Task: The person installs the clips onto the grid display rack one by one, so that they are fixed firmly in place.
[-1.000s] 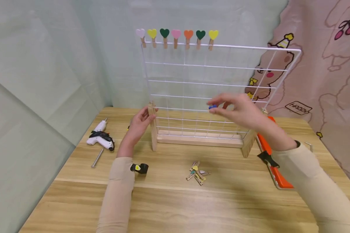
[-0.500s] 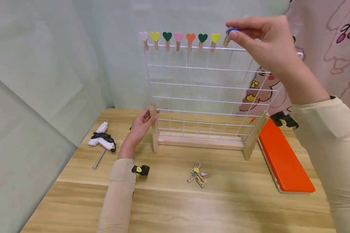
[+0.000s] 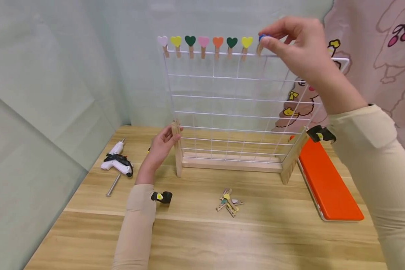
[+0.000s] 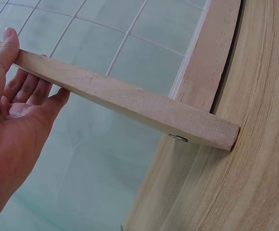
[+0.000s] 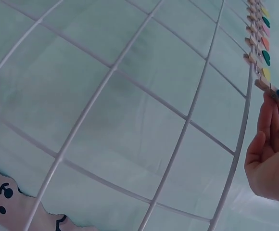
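A white wire grid (image 3: 237, 78) stands upright in a wooden stand (image 3: 231, 163). My left hand (image 3: 162, 145) grips the stand's left wooden post (image 4: 125, 98), thumb on one side and fingers on the other. At the top wire, my right hand (image 3: 302, 47) pinches a small wooden clothespin (image 3: 260, 48) with a blue heart, mostly covered by the thumb. Its lower end is at the wire, just right of a yellow heart clothespin (image 3: 246, 44). Several heart clothespins line the wire to the left, among them an orange one (image 3: 217, 43) and a pink one (image 3: 203, 42).
A pile of loose clothespins (image 3: 228, 202) lies on the wooden table (image 3: 202, 240) in front of the stand. To the right is an orange case (image 3: 330, 180). A white glue gun (image 3: 116, 159) and a metal bolt (image 3: 113, 185) lie at the left.
My right hand has risen from mid-grid to the top wire with the blue-heart clothespin, then shifted slightly left. The left hand has stayed on the post.
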Demonstrator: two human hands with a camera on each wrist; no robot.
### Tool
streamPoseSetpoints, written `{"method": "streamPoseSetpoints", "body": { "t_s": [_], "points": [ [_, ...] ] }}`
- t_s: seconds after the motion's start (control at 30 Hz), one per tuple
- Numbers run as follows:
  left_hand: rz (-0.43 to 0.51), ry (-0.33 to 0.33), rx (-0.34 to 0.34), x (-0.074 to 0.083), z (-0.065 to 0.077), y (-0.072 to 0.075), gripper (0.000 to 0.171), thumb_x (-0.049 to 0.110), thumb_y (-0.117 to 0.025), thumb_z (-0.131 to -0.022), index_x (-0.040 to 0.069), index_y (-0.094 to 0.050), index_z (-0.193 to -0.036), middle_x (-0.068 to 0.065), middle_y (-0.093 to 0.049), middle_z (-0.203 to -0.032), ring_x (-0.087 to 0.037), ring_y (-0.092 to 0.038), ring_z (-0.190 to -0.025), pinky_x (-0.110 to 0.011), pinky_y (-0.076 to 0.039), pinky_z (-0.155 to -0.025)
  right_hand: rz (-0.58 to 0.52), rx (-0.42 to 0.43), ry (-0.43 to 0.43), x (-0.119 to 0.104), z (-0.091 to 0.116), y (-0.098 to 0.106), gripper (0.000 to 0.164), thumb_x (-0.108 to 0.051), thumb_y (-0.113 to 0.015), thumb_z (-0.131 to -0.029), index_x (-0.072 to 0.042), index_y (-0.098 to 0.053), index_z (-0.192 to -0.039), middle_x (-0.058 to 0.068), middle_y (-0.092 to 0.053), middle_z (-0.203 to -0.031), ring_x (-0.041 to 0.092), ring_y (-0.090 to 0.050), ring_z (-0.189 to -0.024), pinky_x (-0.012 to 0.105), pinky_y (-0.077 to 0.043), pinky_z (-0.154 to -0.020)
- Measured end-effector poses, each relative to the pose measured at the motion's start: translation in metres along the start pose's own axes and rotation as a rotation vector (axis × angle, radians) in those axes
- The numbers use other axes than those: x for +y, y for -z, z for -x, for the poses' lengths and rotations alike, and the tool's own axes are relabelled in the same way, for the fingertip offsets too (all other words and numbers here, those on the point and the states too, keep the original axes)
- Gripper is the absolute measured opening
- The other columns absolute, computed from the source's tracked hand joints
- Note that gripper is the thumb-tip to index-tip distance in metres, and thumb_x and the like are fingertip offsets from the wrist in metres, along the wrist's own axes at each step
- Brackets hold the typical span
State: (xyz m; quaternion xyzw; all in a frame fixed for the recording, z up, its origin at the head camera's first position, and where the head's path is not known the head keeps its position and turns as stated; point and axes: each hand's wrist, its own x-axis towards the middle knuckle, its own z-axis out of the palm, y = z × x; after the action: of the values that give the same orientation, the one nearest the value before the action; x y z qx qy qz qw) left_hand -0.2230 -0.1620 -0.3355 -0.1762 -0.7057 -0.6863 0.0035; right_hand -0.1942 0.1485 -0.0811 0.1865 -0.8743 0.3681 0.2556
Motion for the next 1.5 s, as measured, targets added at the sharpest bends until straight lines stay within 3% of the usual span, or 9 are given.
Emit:
{"method": "streamPoseSetpoints", "body": {
  "t_s": [0.27, 0.57, 0.83, 1.27, 1.37, 1.5],
  "points": [
    [0.014, -0.002, -0.001, -0.009, -0.006, 0.004, 0.049, 0.023, -0.053, -0.086, 0.01, -0.038, -0.13, -0.008, -0.043, -0.131, -0.013, -0.033, -0.124, -0.034, -0.03, -0.101, 0.067, -0.006, -0.024, 0.0, -0.004, 0.001, 0.026, -0.032, -0.06, -0.079, -0.012, -0.067, -0.094, -0.008, -0.06, -0.082, 0.012, -0.032, -0.055, 0.021, -0.024, -0.043],
    [0.013, -0.019, 0.006, -0.017, -0.01, 0.005, 0.046, 0.027, -0.054, -0.084, 0.014, -0.042, -0.127, -0.006, -0.045, -0.129, -0.011, -0.035, -0.122, -0.033, -0.031, -0.1, 0.053, -0.075, -0.103, 0.003, -0.004, -0.002, 0.03, -0.033, -0.059, -0.078, -0.014, -0.066, -0.1, -0.005, -0.059, -0.08, 0.01, -0.042, -0.066, 0.022, -0.029, -0.049],
    [0.004, -0.017, 0.015, -0.016, -0.009, 0.007, 0.048, 0.025, -0.054, -0.085, 0.011, -0.04, -0.128, -0.006, -0.044, -0.129, -0.011, -0.034, -0.123, -0.034, -0.031, -0.1, -0.054, -0.097, -0.202, 0.005, -0.005, -0.004, 0.039, -0.039, -0.058, -0.074, -0.015, -0.064, -0.105, -0.005, -0.06, -0.082, 0.01, -0.045, -0.071, 0.021, -0.03, -0.055],
    [0.025, -0.016, 0.015, -0.018, -0.009, 0.005, 0.048, 0.027, -0.055, -0.084, 0.012, -0.041, -0.127, -0.006, -0.046, -0.128, -0.012, -0.036, -0.122, -0.034, -0.032, -0.099, -0.063, -0.096, -0.203, 0.008, -0.001, -0.004, 0.039, -0.041, -0.058, -0.075, -0.022, -0.062, -0.109, 0.0, -0.06, -0.092, 0.01, -0.043, -0.073, 0.023, -0.028, -0.056],
    [0.022, -0.019, 0.016, -0.019, -0.008, 0.005, 0.048, 0.026, -0.055, -0.084, 0.01, -0.041, -0.128, -0.006, -0.046, -0.128, -0.013, -0.036, -0.122, -0.034, -0.032, -0.099, -0.129, -0.041, -0.179, 0.006, 0.005, -0.004, 0.041, -0.035, -0.06, -0.076, -0.022, -0.058, -0.114, -0.001, -0.06, -0.097, 0.009, -0.046, -0.074, 0.019, -0.032, -0.058],
    [0.019, -0.003, 0.01, -0.017, -0.006, 0.004, 0.047, 0.026, -0.054, -0.084, 0.011, -0.042, -0.127, -0.006, -0.045, -0.128, -0.012, -0.036, -0.122, -0.032, -0.032, -0.099, -0.288, 0.14, -0.056, 0.005, 0.03, -0.006, 0.04, -0.018, -0.064, -0.077, -0.015, -0.056, -0.116, 0.002, -0.06, -0.105, 0.012, -0.053, -0.081, 0.015, -0.04, -0.067]
  ]
}}
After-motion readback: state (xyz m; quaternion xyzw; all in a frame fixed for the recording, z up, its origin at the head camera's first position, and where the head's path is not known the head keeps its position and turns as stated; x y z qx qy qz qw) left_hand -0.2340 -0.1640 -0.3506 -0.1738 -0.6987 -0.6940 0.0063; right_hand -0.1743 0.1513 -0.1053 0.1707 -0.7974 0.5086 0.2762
